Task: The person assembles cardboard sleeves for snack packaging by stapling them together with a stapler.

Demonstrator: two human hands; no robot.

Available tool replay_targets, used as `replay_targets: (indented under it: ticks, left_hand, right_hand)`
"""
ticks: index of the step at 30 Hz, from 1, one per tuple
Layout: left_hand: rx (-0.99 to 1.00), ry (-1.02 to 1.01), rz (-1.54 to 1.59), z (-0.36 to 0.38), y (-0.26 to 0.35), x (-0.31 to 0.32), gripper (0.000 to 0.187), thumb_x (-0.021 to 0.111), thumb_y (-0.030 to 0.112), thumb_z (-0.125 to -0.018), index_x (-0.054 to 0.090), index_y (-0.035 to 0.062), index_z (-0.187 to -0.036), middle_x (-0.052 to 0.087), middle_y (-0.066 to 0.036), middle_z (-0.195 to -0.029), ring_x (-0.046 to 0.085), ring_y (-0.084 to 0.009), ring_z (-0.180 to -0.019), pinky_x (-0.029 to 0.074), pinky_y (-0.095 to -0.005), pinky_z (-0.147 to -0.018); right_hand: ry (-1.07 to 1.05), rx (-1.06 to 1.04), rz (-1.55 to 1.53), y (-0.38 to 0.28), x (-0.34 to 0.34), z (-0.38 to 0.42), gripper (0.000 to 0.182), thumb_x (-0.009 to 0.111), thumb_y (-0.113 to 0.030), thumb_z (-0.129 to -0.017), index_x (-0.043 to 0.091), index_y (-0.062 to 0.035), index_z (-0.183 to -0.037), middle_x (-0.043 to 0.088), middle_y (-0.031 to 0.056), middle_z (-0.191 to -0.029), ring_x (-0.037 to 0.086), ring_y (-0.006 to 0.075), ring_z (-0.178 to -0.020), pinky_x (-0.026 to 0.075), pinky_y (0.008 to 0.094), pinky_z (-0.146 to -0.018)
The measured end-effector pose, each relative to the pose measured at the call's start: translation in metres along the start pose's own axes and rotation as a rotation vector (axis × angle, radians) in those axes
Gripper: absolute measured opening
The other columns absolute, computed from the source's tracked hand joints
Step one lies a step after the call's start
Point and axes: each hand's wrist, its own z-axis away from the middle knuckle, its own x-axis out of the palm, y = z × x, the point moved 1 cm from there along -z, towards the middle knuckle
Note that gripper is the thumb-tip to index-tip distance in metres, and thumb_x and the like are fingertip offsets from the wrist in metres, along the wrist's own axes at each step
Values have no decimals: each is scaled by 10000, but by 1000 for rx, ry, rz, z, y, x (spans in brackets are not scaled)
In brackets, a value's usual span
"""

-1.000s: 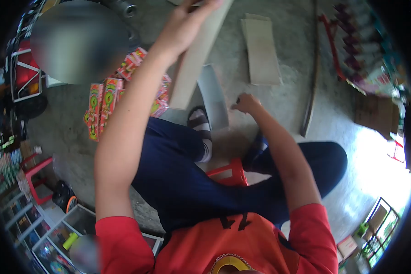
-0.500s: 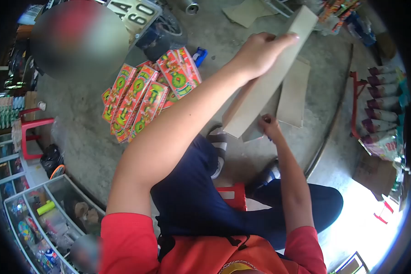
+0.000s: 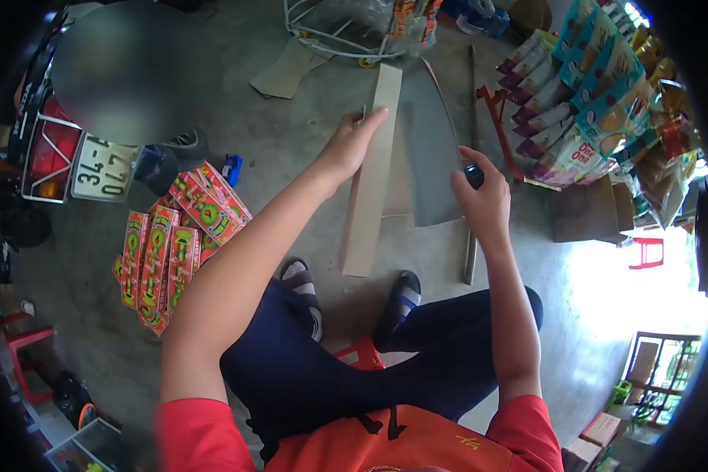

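A long, narrow beige cardboard box [image 3: 366,197] stands out over the floor, tilted slightly, with my left hand [image 3: 350,145] closed round its upper part. My right hand [image 3: 486,197] is at the right edge of a thin grey sheet [image 3: 433,149], its fingers closed on that edge. A small dark object [image 3: 473,175] shows within the right hand; what it is I cannot make out. Part of a flat beige cardboard piece [image 3: 397,189] shows between the box and the sheet.
Orange-red printed packs [image 3: 157,259] lie piled on the floor at left, near a blue item [image 3: 232,170] and a motorbike plate [image 3: 102,169]. A long rod [image 3: 470,259], a red rack [image 3: 499,130] and hanging packets [image 3: 598,102] are at right. Cardboard [image 3: 287,67] lies beyond.
The view has turned to the right. My left hand has brought the box more upright and nearer, and my right hand has risen with the grey sheet, which now shows much more.
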Motion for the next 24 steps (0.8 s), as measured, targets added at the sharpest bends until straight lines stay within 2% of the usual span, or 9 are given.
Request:
replay_targets:
  ticks: [4,5,8,10,13,16,19,22,24]
  left_hand:
    - [-24,-40,29,-2,-2,19,855,510,686,-993,409,15,-1513,595,-110,-1309,587,-190,-1170,461,-364,-994]
    - [-4,-21,15,-4,-1,23,849,507,686,-995,413,18,-1510,595,-111,-1313,587,-192,-1175,461,-373,-994]
    - [27,33,-11,-10,-4,29,834,503,687,-996,425,28,-1502,596,-114,-1328,589,-201,-1193,457,-401,-999]
    - [22,58,3,-13,-7,31,833,506,691,-992,429,36,-1500,597,-117,-1340,590,-212,-1207,450,-419,-1009]
    - [-31,-20,84,-10,-4,28,1010,565,679,-965,268,-80,-1561,558,-229,-1426,584,-289,-1302,437,-441,-1107]
    - [-38,46,51,-6,-1,30,909,536,678,-980,398,-52,-1503,628,-182,-1343,635,-264,-1218,482,-444,-1042]
    - [-35,-2,122,0,10,28,791,499,667,-1004,531,-20,-1395,693,-122,-1206,663,-232,-1133,494,-442,-998]
    - [5,73,153,7,16,28,732,453,655,-1031,592,-7,-1313,712,-94,-1099,672,-210,-1064,484,-411,-989]
    - [67,84,150,-4,4,24,738,437,655,-1039,584,-10,-1322,706,-97,-1092,670,-209,-1060,477,-379,-994]
  right_hand:
    - [117,-287,15,-9,7,19,440,718,-214,-824,718,-98,-1249,746,116,-1097,730,315,-976,559,396,-867]
    - [129,-344,12,-13,7,23,444,729,-181,-811,712,-95,-1246,730,103,-1039,727,308,-910,566,384,-798]
    - [88,-301,33,-20,6,32,471,728,-180,-798,704,-103,-1263,709,93,-996,719,291,-859,563,384,-759]
    - [115,-360,58,-16,8,32,492,726,-182,-791,696,-101,-1276,692,77,-1001,714,274,-839,563,389,-735]
    - [119,-398,74,-18,6,35,489,726,-182,-792,698,-98,-1274,691,62,-1026,720,261,-851,566,385,-726]
    - [99,-420,62,-23,7,38,489,725,-179,-793,699,-100,-1275,688,54,-1052,725,255,-864,571,382,-722]
    - [73,-418,55,-25,9,39,492,726,-181,-794,699,-99,-1278,686,56,-1079,727,256,-868,576,382,-723]
    - [29,-420,12,-28,13,43,518,730,-186,-797,687,-92,-1304,682,64,-1098,726,269,-860,582,388,-734]
    - [-3,-437,-38,-34,14,45,553,736,-190,-800,669,-92,-1340,680,74,-1101,727,275,-847,586,389,-741]
